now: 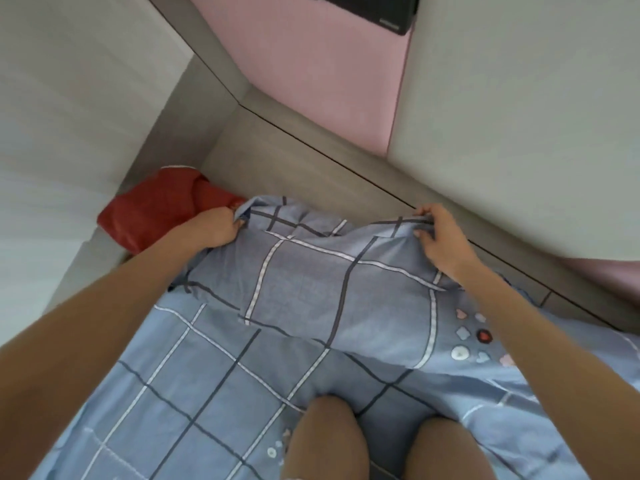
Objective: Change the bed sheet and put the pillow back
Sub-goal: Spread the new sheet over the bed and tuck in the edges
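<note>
We note: left hand (219,226) and right hand (440,237) each pinch far corner of blue plaid pillow (332,285); pillow lies on matching bed sheet (194,393), red cloth (152,209) beside it.

The left forearm (104,323) and the right forearm (519,323) are shown bare from wrist to the frame edge. The left grip (218,226) and the right grip (440,240) are likewise seen bare. Two bare knees (325,438) are seen at the bottom edge.
</note>
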`<action>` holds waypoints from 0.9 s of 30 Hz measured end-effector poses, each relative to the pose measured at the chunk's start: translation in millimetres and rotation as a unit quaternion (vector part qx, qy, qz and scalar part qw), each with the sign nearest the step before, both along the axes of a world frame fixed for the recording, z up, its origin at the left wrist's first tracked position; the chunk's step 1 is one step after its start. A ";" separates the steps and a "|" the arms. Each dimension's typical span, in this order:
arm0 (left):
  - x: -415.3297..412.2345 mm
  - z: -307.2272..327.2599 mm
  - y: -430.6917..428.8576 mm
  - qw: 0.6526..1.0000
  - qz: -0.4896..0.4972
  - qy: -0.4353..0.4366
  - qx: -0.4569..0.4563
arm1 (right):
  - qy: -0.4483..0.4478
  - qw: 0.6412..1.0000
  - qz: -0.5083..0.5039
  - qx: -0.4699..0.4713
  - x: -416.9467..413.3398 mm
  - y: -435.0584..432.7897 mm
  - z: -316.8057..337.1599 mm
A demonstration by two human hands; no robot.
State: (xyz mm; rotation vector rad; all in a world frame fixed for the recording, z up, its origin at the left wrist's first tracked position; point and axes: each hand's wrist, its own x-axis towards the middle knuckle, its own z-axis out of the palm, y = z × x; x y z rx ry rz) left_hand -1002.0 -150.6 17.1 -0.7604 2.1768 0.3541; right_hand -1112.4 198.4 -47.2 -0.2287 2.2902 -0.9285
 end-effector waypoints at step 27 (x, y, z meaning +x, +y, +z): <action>-70.6 19.7 72.8 0.931 -0.311 -0.188 -0.026 | -0.334 0.926 0.172 0.039 53.3 -117.8 19.5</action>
